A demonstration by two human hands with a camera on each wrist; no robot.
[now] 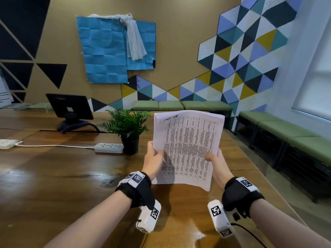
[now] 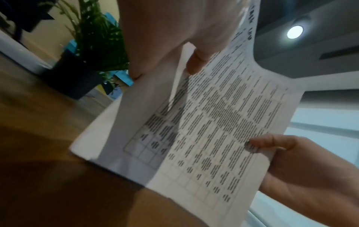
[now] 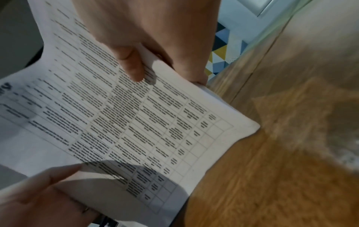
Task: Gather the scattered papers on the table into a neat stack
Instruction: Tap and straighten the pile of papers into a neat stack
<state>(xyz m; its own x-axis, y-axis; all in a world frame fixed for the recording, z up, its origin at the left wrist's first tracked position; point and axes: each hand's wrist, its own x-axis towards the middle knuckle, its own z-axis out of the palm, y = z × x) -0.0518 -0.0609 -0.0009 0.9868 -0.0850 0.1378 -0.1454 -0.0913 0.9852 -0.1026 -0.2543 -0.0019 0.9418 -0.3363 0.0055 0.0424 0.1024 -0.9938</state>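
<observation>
The papers [image 1: 188, 149], a thin sheaf of white sheets with a printed table on the top page, stand upright in the centre of the head view, lower edge resting on or just above the wooden tabletop [image 1: 53, 167]; contact cannot be confirmed. The left hand [image 1: 154, 161] grips the left edge of the sheaf at mid-height, thumb on the printed face and fingers behind. The right hand [image 1: 217, 162] grips the right edge at about the same height, thumb on the front, fingers curled round the back. Both hands are clamped on the sheaf and stand apart from each other by its width. In the left wrist view, the papers [image 2: 213, 122] run diagonally across the frame, with the left hand [image 2: 174, 30] at the top and the right hand [image 2: 303, 165] at lower right. In the right wrist view, the papers [image 3: 136, 122] fill the centre, with the right hand [image 3: 147, 40] at the top and the left hand [image 3: 38, 199] at lower left. Left of the sheaf in the head view, a potted plant [image 1: 128, 127] stands on the tabletop, a white power strip [image 1: 108, 148] lies just beside its pot, and a dark monitor [image 1: 69, 108] stands further back at mid-left.
</observation>
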